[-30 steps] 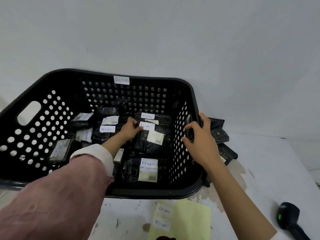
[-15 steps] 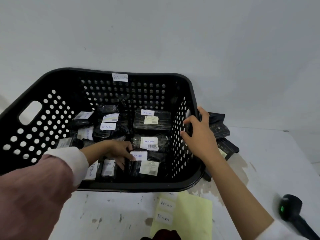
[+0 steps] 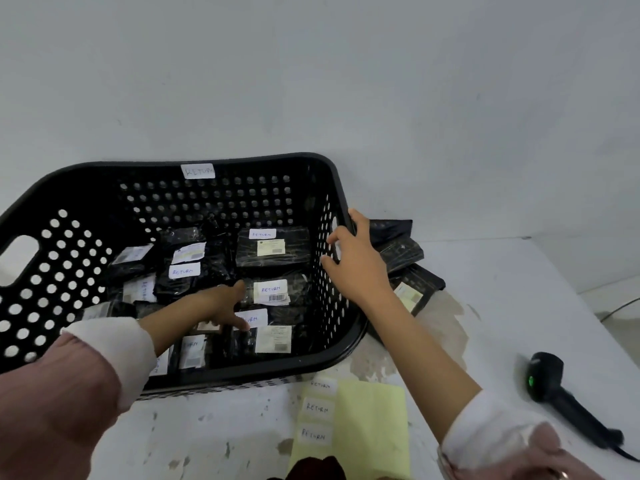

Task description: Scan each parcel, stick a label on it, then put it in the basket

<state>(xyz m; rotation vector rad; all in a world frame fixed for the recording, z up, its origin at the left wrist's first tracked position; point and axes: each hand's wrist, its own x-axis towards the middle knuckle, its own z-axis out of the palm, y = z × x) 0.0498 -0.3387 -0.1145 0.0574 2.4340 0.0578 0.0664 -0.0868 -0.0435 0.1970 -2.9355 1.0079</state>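
Head view shows the black basket (image 3: 52, 188) tilted toward the person on the white surface (image 3: 519, 306), its floor covered with black parcels that already carry white "RETURN" labels. The left hand (image 3: 221, 306) reaches inside, fingers loosely spread and resting on a labelled parcel (image 3: 273, 334) near the front wall; no grip on it is visible. The right hand (image 3: 356, 261) has its fingers curled over the basket's right rim, steadying it. Judging from this, the placing step is finishing. Unlabelled parcels (image 3: 405, 251) lie stacked just beside the basket on the right, the scanner (image 3: 561, 393) lies well apart, and the label sheet (image 3: 367, 420) sits in front; next calls for picking up a parcel and the scanner.
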